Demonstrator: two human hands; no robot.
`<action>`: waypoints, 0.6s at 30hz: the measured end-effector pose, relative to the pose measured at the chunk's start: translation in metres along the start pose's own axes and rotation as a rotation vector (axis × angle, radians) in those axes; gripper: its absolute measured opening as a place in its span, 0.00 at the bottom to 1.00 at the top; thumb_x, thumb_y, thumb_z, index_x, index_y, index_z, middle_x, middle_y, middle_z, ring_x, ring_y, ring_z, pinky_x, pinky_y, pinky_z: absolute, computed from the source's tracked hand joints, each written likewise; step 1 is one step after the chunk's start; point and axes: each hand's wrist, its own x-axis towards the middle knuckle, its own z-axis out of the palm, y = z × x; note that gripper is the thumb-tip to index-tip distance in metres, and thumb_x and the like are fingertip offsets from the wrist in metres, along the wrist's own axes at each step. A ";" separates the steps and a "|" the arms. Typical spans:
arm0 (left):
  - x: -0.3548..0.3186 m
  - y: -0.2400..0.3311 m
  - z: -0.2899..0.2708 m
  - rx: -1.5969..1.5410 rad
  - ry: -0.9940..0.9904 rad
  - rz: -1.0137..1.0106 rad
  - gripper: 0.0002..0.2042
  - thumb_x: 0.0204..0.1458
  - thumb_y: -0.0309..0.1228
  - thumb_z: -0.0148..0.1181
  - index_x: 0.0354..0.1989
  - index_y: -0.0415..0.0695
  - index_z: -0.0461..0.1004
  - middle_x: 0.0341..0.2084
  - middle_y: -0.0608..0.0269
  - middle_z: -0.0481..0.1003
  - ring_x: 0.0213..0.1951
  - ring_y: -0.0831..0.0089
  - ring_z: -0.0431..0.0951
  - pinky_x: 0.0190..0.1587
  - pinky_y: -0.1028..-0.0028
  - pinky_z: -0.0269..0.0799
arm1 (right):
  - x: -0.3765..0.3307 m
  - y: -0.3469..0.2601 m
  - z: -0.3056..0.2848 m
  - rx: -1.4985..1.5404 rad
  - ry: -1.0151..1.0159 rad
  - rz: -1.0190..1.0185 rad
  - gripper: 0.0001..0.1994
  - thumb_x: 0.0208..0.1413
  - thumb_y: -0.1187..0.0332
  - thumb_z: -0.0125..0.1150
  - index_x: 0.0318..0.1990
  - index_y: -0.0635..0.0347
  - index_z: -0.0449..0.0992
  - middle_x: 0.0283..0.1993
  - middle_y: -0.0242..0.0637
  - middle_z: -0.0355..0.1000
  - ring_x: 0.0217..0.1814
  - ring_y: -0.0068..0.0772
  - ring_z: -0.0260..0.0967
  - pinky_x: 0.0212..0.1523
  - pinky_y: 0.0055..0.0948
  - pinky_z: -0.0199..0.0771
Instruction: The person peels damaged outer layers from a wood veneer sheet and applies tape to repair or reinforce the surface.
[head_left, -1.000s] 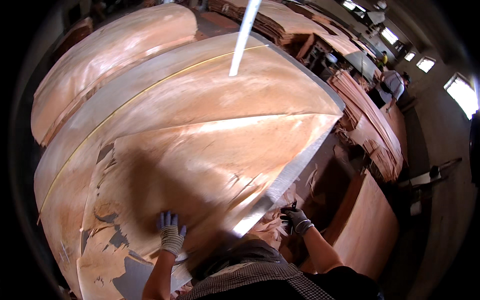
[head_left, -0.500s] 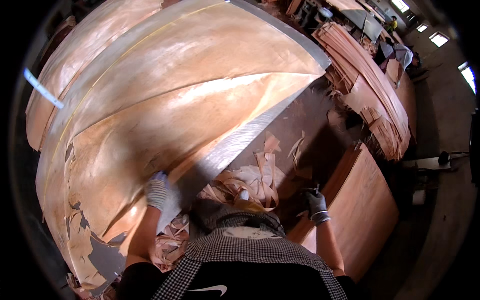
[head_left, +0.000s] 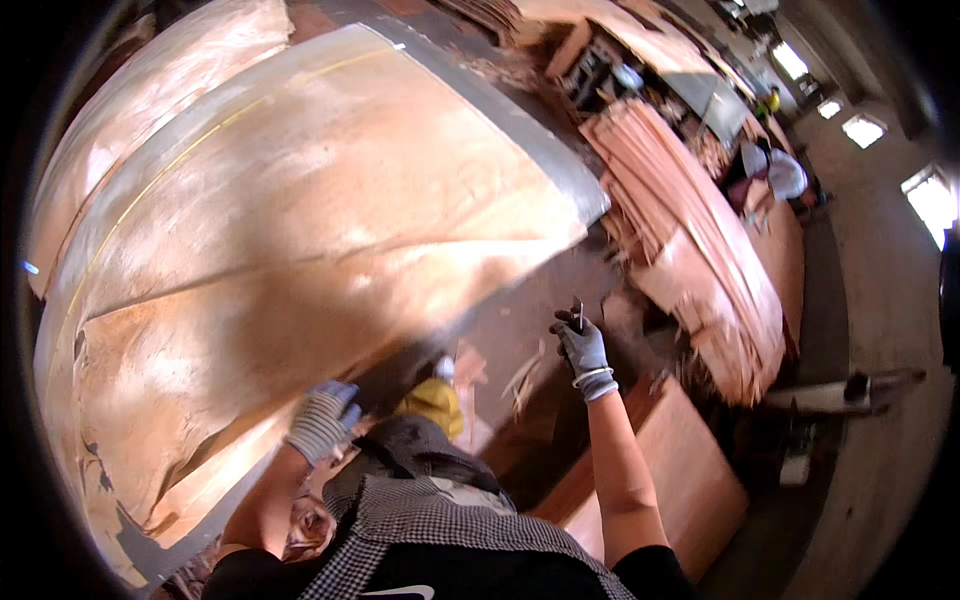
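Note:
A large, thin tan wood veneer sheet (head_left: 330,190) lies across a grey metal-topped table (head_left: 500,105), wrinkled and torn along its near side. At its near edge is my left hand (head_left: 322,420) in a striped grey glove, fingers stretched out and apart; whether it touches the sheet I cannot tell. Out in front of me, beyond the table's near edge, my right hand (head_left: 585,355) in a grey glove is closed on a small slim tool (head_left: 578,314). The tool's tip points up and away; its exact kind is too small to make out.
A stack of boards (head_left: 660,470) stands at my right. Beyond it lies a long pile of reddish veneer strips (head_left: 700,250). Veneer scraps (head_left: 470,375) litter the floor near my yellow shoe (head_left: 435,405). A person (head_left: 770,175) is farther back at the right.
My view has shifted. My right hand has moved forward and left with the slim tool. My left hand has left the veneer's surface for its near edge. Less of the table's bare near edge shows.

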 end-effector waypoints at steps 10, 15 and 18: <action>0.183 0.069 0.026 -0.106 0.180 -0.035 0.16 0.46 0.36 0.51 0.42 0.41 0.72 0.42 0.51 0.71 0.48 0.55 0.68 0.54 0.61 0.60 | 0.253 -0.065 -0.037 -0.259 -0.100 0.082 0.15 0.46 0.68 0.63 0.43 0.59 0.72 0.21 0.30 0.66 0.10 0.22 0.56 0.09 0.25 0.56; 0.185 0.084 0.045 -0.159 0.332 -0.397 0.14 0.45 0.30 0.53 0.42 0.40 0.71 0.40 0.50 0.72 0.45 0.53 0.70 0.51 0.60 0.62 | 0.389 -0.081 -0.023 -0.364 -0.163 0.087 0.14 0.49 0.65 0.59 0.43 0.61 0.72 0.25 0.33 0.70 0.17 0.27 0.66 0.12 0.27 0.63; 0.155 0.113 0.080 -0.003 0.662 -0.800 0.22 0.47 0.31 0.53 0.52 0.37 0.64 0.52 0.45 0.64 0.53 0.51 0.63 0.56 0.60 0.57 | 0.489 -0.075 0.017 -0.479 -0.238 -0.146 0.09 0.49 0.67 0.58 0.37 0.60 0.75 0.25 0.34 0.71 0.18 0.27 0.67 0.11 0.28 0.64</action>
